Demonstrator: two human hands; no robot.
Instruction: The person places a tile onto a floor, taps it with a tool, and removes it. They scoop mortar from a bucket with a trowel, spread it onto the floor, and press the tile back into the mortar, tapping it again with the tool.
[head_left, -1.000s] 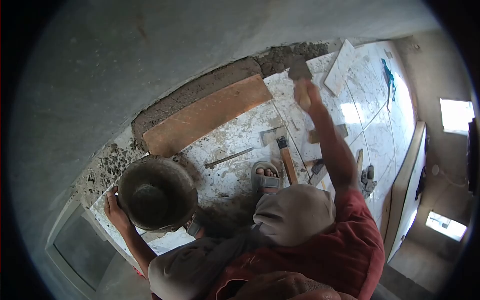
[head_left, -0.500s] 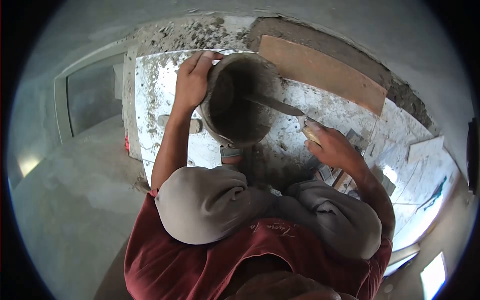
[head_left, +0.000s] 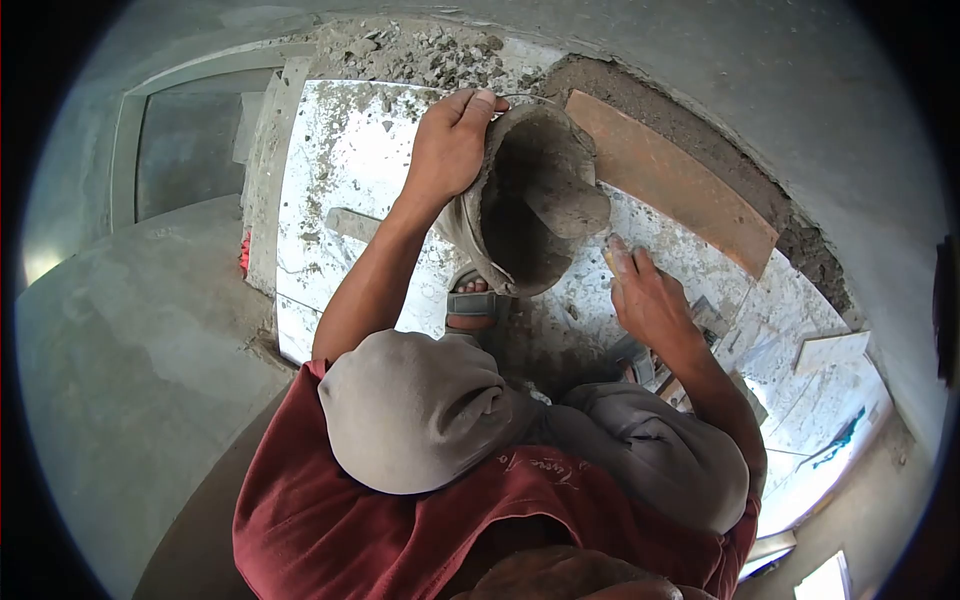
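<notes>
A mortar-coated bucket [head_left: 462, 222] is tilted on its side, its dark mouth facing right. My left hand [head_left: 452, 140] is closed on the upper rim of the bucket. My right hand [head_left: 648, 300] is wrapped round the handle of a trowel, just right of the bucket. The trowel's blade [head_left: 570, 205], covered in grey mortar, lies across the bucket's mouth. How much mortar is inside the bucket is too dark to tell.
A brown board [head_left: 670, 180] lies along the wall at the upper right. Rubble [head_left: 430, 55] lies behind the bucket. A flat grey strip [head_left: 352, 224] is left of it, and a sandaled foot [head_left: 472, 304] stands just below. Tools lie right of my knees.
The bucket has tipped further toward the right, with my left hand still on its rim. The trowel blade has come from deep inside to the bucket's mouth, its broad face now showing.
</notes>
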